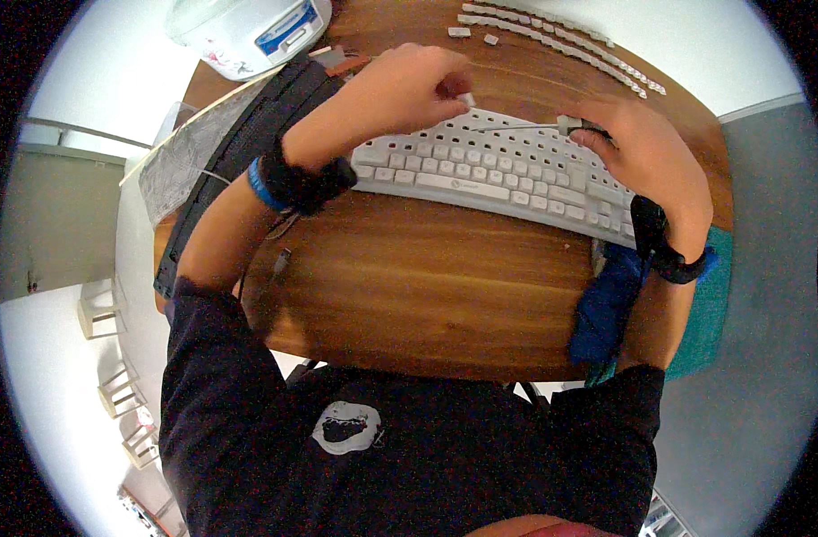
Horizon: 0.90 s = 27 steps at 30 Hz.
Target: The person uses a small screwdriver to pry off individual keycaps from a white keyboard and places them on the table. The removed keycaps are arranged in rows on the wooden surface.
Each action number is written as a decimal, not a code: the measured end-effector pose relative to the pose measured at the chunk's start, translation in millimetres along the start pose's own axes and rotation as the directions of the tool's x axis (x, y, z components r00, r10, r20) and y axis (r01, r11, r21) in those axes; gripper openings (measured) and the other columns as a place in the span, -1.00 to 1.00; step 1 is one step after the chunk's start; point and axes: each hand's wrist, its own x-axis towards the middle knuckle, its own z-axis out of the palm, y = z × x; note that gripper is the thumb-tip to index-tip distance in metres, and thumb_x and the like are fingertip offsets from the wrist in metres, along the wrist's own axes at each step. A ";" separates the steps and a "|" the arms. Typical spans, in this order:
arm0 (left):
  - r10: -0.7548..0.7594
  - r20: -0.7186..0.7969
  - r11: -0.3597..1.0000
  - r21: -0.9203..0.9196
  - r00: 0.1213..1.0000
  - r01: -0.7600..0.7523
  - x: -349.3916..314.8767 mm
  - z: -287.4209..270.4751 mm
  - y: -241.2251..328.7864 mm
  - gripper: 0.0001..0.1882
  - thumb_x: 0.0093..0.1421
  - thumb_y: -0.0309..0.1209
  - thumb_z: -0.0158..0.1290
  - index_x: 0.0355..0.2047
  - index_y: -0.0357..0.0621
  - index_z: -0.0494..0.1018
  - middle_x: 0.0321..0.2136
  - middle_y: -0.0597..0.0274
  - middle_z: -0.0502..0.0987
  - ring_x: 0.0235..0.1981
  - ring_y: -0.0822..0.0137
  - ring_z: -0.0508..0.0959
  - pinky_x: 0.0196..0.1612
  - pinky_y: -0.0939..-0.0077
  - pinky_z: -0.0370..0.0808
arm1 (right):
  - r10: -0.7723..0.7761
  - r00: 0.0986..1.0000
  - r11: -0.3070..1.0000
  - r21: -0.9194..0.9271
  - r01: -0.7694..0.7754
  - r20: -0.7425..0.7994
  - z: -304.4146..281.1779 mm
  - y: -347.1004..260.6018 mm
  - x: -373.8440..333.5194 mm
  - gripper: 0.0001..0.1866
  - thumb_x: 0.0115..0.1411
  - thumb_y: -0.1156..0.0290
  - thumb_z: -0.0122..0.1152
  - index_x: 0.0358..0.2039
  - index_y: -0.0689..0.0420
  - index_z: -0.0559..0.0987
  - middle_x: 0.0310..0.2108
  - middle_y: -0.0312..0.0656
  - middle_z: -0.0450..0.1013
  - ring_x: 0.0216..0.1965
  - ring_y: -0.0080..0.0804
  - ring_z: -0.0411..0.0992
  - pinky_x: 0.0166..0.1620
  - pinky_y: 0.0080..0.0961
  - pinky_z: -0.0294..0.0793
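A white keyboard point(467, 186) lies on the wooden table in front of me. Its near rows still carry white keycaps, while the far rows show bare switches with dark centres. Above its far left part, my left hand point(418, 82) pinches a small white keycap point(467, 99) between thumb and fingers. Over the right part is my right hand point(642, 139), closed round the pale handle of a screwdriver point(518, 128). The thin metal shaft points left across the bare switches; whether its tip touches the keyboard I cannot tell.
Loose white keycaps stand in long rows point(552, 45) at the far right, with two single ones beside them. A white rice cooker point(257, 36) is at the far left. Near my left arm lie a black bag point(214, 174) and a cable plug point(282, 260); a blue cloth point(606, 300) sits right.
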 end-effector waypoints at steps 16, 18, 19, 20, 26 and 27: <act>0.217 0.068 0.850 0.478 0.974 -0.222 96.8 49.5 -12.4 -0.89 0.19 -0.45 0.16 -0.33 -0.17 0.65 -0.31 -0.06 0.69 -0.22 -0.15 0.72 -0.16 -0.04 0.69 | -0.026 0.997 0.999 0.042 0.029 -0.078 -15.6 14.2 -16.8 -0.68 0.32 0.37 0.30 0.02 0.23 0.66 -0.09 0.12 0.63 -0.02 0.18 0.58 0.01 -0.07 0.58; 0.166 0.089 0.851 0.489 0.982 -0.189 89.2 43.6 -4.8 -0.90 0.18 -0.46 0.16 -0.35 -0.18 0.65 -0.31 -0.05 0.70 -0.24 -0.14 0.72 -0.16 -0.04 0.69 | -0.029 0.995 0.998 0.058 0.034 -0.091 -13.1 14.8 -15.7 -0.68 0.32 0.37 0.29 0.02 0.24 0.66 -0.08 0.13 0.63 -0.03 0.18 0.58 0.01 -0.07 0.58; 0.169 0.084 0.852 0.488 0.982 -0.188 87.2 43.6 -4.7 -0.90 0.17 -0.47 0.16 -0.35 -0.18 0.65 -0.31 -0.06 0.70 -0.25 -0.14 0.73 -0.17 -0.03 0.69 | -0.029 0.995 0.997 0.065 0.036 -0.097 -12.4 14.3 -15.3 -0.68 0.32 0.37 0.29 0.03 0.24 0.65 -0.08 0.13 0.63 -0.03 0.18 0.58 0.01 -0.07 0.58; 0.171 0.075 0.855 0.485 0.982 -0.186 85.0 43.7 -4.0 -0.91 0.17 -0.47 0.16 -0.36 -0.18 0.65 -0.31 -0.07 0.70 -0.25 -0.13 0.73 -0.17 -0.02 0.70 | -0.022 0.996 0.997 0.065 0.027 -0.083 -14.1 12.5 -15.0 -0.68 0.32 0.37 0.28 0.03 0.24 0.65 -0.08 0.13 0.63 -0.03 0.18 0.58 0.01 -0.07 0.58; 0.186 0.123 0.820 0.527 0.975 -0.223 81.5 49.5 4.0 -0.91 0.16 -0.50 0.16 -0.39 -0.23 0.65 -0.32 -0.12 0.70 -0.25 -0.12 0.74 -0.20 0.06 0.71 | -0.020 0.998 0.997 0.079 0.024 -0.052 -20.2 6.5 -14.5 -0.68 0.34 0.36 0.26 0.04 0.23 0.64 -0.07 0.12 0.62 -0.02 0.17 0.57 0.03 -0.06 0.57; 0.191 0.120 0.822 0.523 0.974 -0.226 80.5 51.6 2.3 -0.90 0.16 -0.50 0.16 -0.39 -0.24 0.65 -0.33 -0.12 0.69 -0.26 -0.11 0.74 -0.21 0.07 0.71 | -0.019 0.998 0.997 0.077 0.023 -0.055 -19.9 5.9 -13.9 -0.68 0.34 0.36 0.26 0.04 0.23 0.64 -0.07 0.12 0.62 -0.02 0.17 0.57 0.03 -0.06 0.57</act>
